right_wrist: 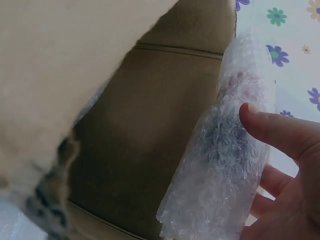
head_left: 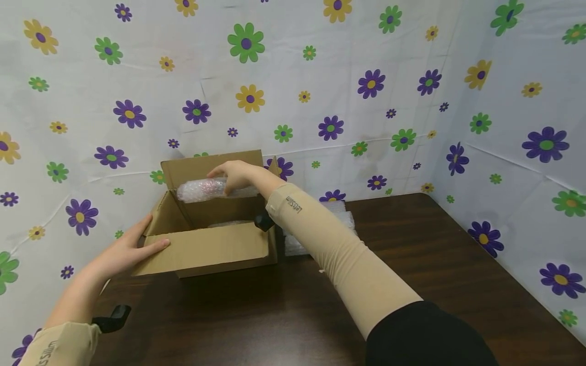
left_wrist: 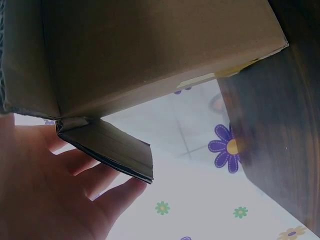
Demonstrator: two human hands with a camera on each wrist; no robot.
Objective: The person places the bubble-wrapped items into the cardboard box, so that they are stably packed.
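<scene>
An open cardboard box [head_left: 210, 249] stands on the table with its flaps spread. My left hand [head_left: 123, 251] grips its left corner, thumb over the front flap. In the left wrist view, the fingers lie along the outside of a side flap [left_wrist: 112, 147]. Above the opening, near the back flap, my right hand [head_left: 238, 175] holds a long bubble-wrapped bundle [head_left: 199, 190] sideways. Pinkish and dark patches show through its wrap [right_wrist: 215, 160], thumb on one side and fingers on the other. Inside the box, clear wrapping [head_left: 227, 223] peeks over the front flap.
More bubble-wrapped packages [head_left: 295, 247] lie to the right of the box, partly behind my right forearm. The dark wooden table [head_left: 403, 254] reaches toward a flower-printed cloth [head_left: 293, 76] hanging at the back and right.
</scene>
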